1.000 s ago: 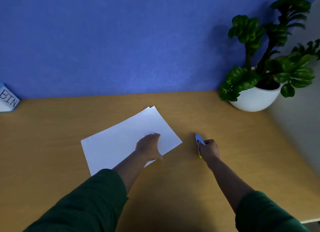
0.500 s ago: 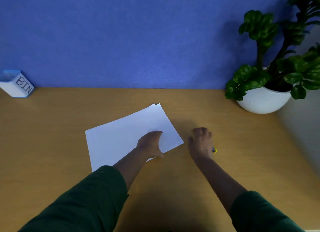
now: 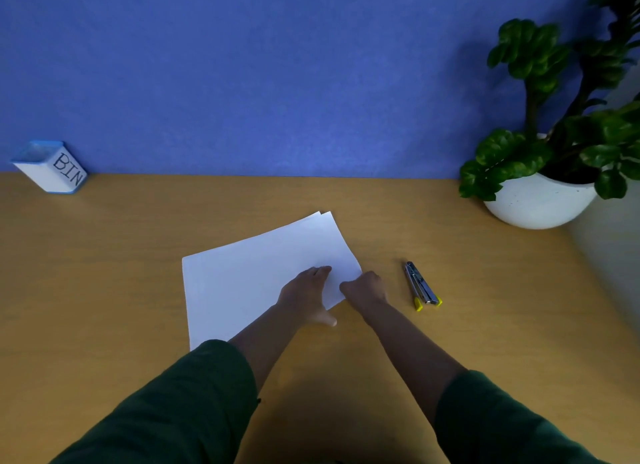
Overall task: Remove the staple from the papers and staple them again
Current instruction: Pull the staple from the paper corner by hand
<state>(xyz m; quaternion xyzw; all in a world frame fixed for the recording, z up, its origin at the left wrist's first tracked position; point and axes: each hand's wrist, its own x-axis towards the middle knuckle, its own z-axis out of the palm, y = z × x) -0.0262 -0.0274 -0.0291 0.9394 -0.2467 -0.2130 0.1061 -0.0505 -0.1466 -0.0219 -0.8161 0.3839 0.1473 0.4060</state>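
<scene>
A small stack of white papers [image 3: 252, 273] lies at an angle in the middle of the wooden desk [image 3: 104, 290]. My left hand [image 3: 306, 295] rests flat on the papers near their right corner, fingers spread. My right hand [image 3: 365, 287] is at that same corner, fingers curled and pinching the paper's edge. A small silver stapler with yellow ends [image 3: 420, 287] lies on the desk just right of my right hand, apart from it. The staple itself is too small to see.
A white and blue box marked BIN [image 3: 52, 167] stands at the back left against the blue wall. A potted plant in a white bowl [image 3: 536, 197] stands at the back right. A grey wall borders the desk's right side.
My right hand let go of the stapler, left it on the desk and moved left to the papers' right corner. My left hand stayed on the papers.
</scene>
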